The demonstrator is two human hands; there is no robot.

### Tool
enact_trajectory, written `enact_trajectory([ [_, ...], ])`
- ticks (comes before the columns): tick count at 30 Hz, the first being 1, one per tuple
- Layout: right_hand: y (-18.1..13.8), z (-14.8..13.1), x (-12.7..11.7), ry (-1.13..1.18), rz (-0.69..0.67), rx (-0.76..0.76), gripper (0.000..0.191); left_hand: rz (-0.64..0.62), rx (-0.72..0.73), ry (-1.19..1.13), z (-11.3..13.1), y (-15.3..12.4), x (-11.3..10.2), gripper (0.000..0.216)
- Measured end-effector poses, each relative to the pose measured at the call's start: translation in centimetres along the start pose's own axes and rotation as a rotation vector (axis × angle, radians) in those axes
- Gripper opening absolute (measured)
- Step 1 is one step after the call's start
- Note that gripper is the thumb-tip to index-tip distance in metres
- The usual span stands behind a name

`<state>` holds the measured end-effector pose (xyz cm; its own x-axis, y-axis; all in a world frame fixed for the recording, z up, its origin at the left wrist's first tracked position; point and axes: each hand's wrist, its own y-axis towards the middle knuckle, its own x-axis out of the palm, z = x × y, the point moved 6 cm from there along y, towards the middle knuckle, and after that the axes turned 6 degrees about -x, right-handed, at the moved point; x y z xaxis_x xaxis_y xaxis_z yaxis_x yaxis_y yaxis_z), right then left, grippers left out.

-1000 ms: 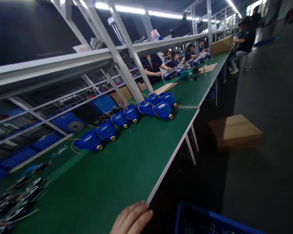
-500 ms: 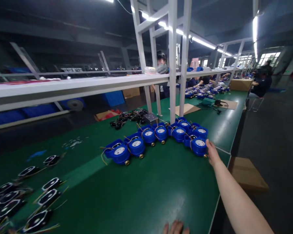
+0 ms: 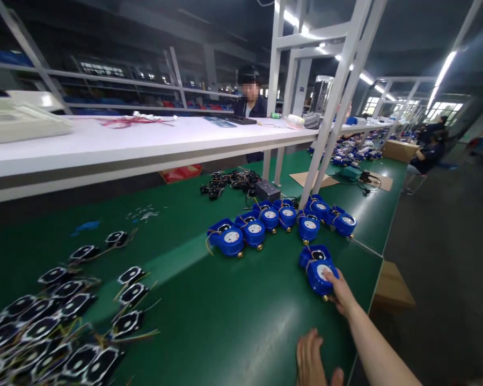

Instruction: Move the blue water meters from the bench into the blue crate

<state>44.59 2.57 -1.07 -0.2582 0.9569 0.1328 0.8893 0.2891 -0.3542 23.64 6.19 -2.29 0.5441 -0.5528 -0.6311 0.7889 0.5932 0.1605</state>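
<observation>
From my end, the round blue meter with white dial and brass fitting (image 3: 320, 276) is gripped in the fingers of my right hand (image 3: 340, 292); I can't tell whether it touches the smooth green worktop (image 3: 225, 316). Nearer me, my left hand (image 3: 309, 358) is open, seemingly empty. I'd judge it early: one in hand, seven similar blue meters (image 3: 232, 240) remaining beyond the fingers, black white-rimmed wired modules (image 3: 80, 358) well leftward.

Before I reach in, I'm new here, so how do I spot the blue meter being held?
On the green table, find the blue meters near the white posts. Nearer the viewer, one meter is apart. Unlike its neighbours, it is gripped by the right hand, thumb on its white dial.
</observation>
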Motion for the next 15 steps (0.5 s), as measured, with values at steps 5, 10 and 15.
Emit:
enact_trajectory([
  [5,-15.2,5.6,4.5,-0.025,-0.098,-0.009,0.068,0.182,-0.257,0.014,-3.0,-3.2,-12.5,0.041],
  [10,-28.7,10.0,6.5,-0.135,-0.123,0.046,0.081,0.027,-0.259,0.037,-1.8,-7.5,-22.0,0.033],
  [15,-35.1,11.6,6.5,-0.23,-0.148,0.043,0.074,-0.025,-0.324,0.11,-1.3,-11.5,-24.6,0.019],
])
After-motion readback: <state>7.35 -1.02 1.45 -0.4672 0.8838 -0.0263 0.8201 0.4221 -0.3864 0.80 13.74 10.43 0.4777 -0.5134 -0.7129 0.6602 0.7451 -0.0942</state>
